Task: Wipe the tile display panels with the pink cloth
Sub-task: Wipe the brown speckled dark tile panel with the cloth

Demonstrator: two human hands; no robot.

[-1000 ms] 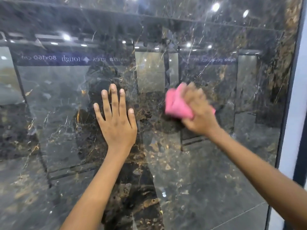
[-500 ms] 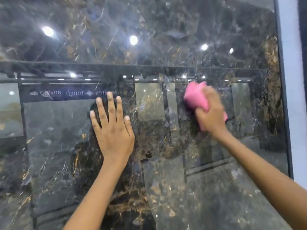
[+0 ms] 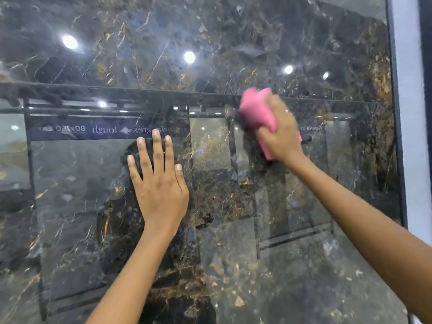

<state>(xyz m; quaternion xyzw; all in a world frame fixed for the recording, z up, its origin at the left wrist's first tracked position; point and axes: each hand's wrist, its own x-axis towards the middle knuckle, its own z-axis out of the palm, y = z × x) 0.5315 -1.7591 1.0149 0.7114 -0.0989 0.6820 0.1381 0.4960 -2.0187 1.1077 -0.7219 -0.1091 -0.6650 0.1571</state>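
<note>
A: Where is the pink cloth (image 3: pixel 258 115) at this moment?

B: Bunched under the right hand (image 3: pixel 281 134), right of centre on the glossy dark tile panel (image 3: pixel 233 265); its top edge reaches the thin dark horizontal line (image 3: pixel 140 88) reflected across the panel; both cloth and hand look slightly blurred.

A: How does that hand hold it?

B: The fingers are curled over the cloth and press it against the panel; pink shows above the knuckles and below the heel of the hand near the wrist.

A: And the left hand (image 3: pixel 161 181)?

B: Flat on the panel, left of centre and lower than the right; fingers straight, slightly spread, pointing up; it grasps nothing; its fingertips (image 3: pixel 156 134) touch the lower edge of a reflected blue sign strip (image 3: pixel 93 129) whose mirrored lettering includes "tough" and "80x160".

A: What about the panel itself?

B: Black-grey marble pattern with gold-brown veins; it reflects round ceiling lights (image 3: pixel 189 56) and other display panels; a dark frame edge (image 3: pixel 395 113) bounds it on the right, with a pale wall strip (image 3: pixel 408 113) just beside that; both forearms enter from the bottom of the view, well apart.
</note>
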